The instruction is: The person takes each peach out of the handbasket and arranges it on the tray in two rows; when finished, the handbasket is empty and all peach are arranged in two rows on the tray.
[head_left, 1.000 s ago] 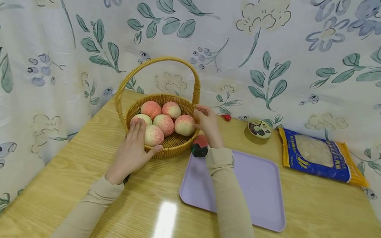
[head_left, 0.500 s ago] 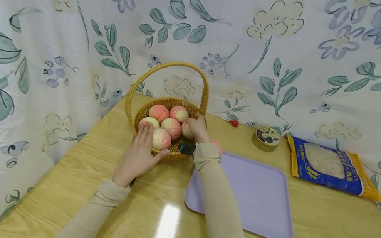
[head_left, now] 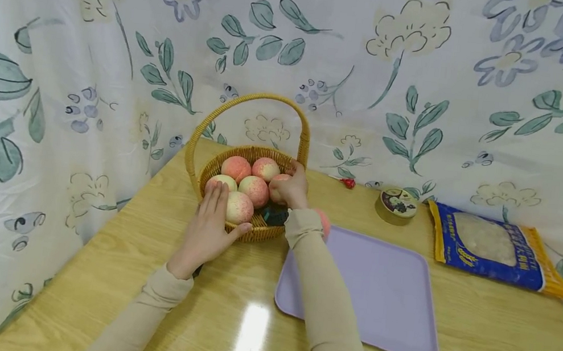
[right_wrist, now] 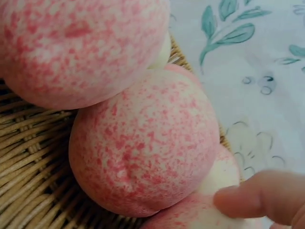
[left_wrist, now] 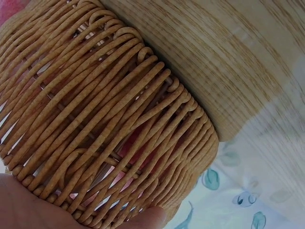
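Pink-speckled and round, with no long axis, the peach (head_left: 277, 187) lies in the right of the basket (head_left: 254, 234), just left of your right hand (head_left: 296, 190), the nearer one, which grips it. Your left hand (head_left: 208, 229), fingers straight, thumb spread, touches the basket's near left side.

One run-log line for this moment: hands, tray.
left hand: on basket rim | right hand: gripping peach in basket | lilac tray: right of basket

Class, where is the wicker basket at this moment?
In the head view, the wicker basket stands slightly left of centre on the table, left of the lavender tray, with the left hand touching it.
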Demonstrator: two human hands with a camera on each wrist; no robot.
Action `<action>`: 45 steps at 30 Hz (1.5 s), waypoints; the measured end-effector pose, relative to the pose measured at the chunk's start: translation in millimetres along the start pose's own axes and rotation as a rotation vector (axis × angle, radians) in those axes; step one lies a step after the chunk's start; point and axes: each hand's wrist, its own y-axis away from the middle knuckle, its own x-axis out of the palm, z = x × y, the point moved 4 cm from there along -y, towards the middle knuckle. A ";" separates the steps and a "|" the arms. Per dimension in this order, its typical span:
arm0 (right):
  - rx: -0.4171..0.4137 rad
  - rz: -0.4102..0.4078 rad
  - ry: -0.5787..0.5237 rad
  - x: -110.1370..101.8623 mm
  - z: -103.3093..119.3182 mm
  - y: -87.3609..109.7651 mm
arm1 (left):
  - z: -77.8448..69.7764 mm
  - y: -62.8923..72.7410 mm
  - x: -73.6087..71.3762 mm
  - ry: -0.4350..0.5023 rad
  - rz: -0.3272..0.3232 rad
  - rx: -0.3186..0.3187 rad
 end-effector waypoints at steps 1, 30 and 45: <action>-0.018 -0.017 -0.017 -0.5 0.6 0.4 | 0.1 1.0 1.2 -0.002 0.008 -0.003; -0.236 -0.014 -0.583 -133.2 -41.7 31.8 | 3.9 -3.3 4.4 0.013 0.043 -0.003; -0.186 0.131 -0.369 -150.2 -105.0 61.7 | 3.3 -3.7 4.6 0.006 0.027 0.032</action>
